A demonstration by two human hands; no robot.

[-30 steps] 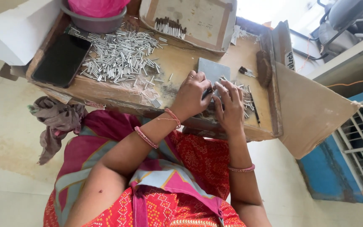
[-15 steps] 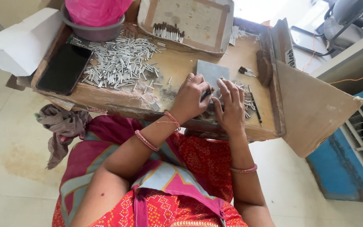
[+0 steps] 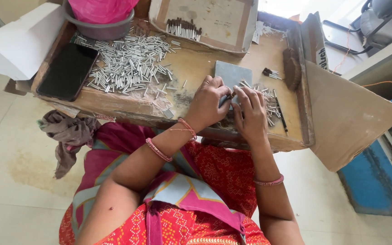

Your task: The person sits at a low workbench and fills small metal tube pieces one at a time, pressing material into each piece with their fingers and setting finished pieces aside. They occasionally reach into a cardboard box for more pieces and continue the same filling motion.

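My left hand [image 3: 208,105] and my right hand [image 3: 251,114] meet over a grey square stone slab [image 3: 232,74] on a low wooden work board [image 3: 191,72]. Both hands pinch a small thin metal tube between the fingertips; the piece itself is mostly hidden. A heap of short silver metal tubes [image 3: 128,61] lies to the left of my hands. A smaller scatter of tubes [image 3: 271,104] lies just right of my right hand. Pink bangles sit on both wrists.
A black phone [image 3: 68,71] lies at the board's left end beside a white box [image 3: 21,41]. A grey bowl with pink cloth [image 3: 100,18] and a cardboard tray holding dark-tipped sticks [image 3: 183,28] stand at the back. A dark brush [image 3: 291,68] lies right; a rag [image 3: 69,136] hangs left.
The camera has shifted slightly, so the board sits a bit further right in view. Both hands stay together at the slab with only small finger movement.
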